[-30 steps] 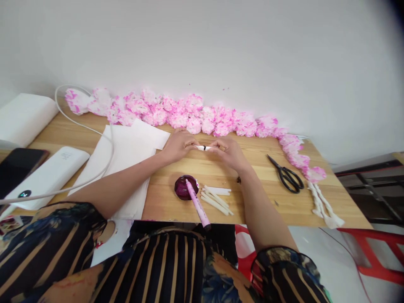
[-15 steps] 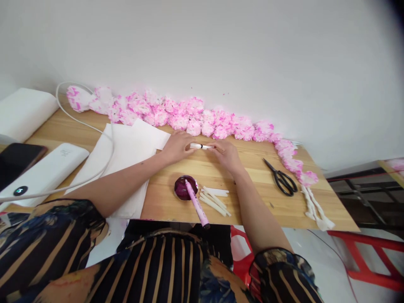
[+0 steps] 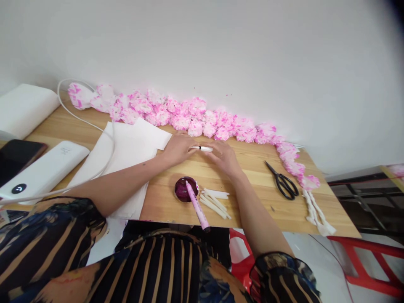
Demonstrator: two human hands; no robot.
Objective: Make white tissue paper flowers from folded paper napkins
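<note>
Between my two hands, just above the table, lies a thin white stick-like piece with a black band (image 3: 205, 148); its exact kind is unclear. My left hand (image 3: 179, 148) is closed on its left end, at the band. My right hand (image 3: 223, 156) is curled round the right end, thumb below and fingers above. Nearer my body, a pink marker pen (image 3: 196, 202) leans on a small dark bowl with purple inside (image 3: 181, 194). Several slim off-white sticks (image 3: 214, 204) lie beside the bowl.
Pink and white paper flowers (image 3: 195, 108) line the wall. White paper sheets (image 3: 124, 136) lie left of my left hand. Black scissors (image 3: 282, 182) rest at right. A white power bank (image 3: 47, 168), a phone (image 3: 19, 158) and a white cable (image 3: 80, 118) are on the left.
The right hand has shifted its hold, its thumb now opened out lower along the white piece. More of the piece's thicker right end shows. The view has tilted slightly.
</note>
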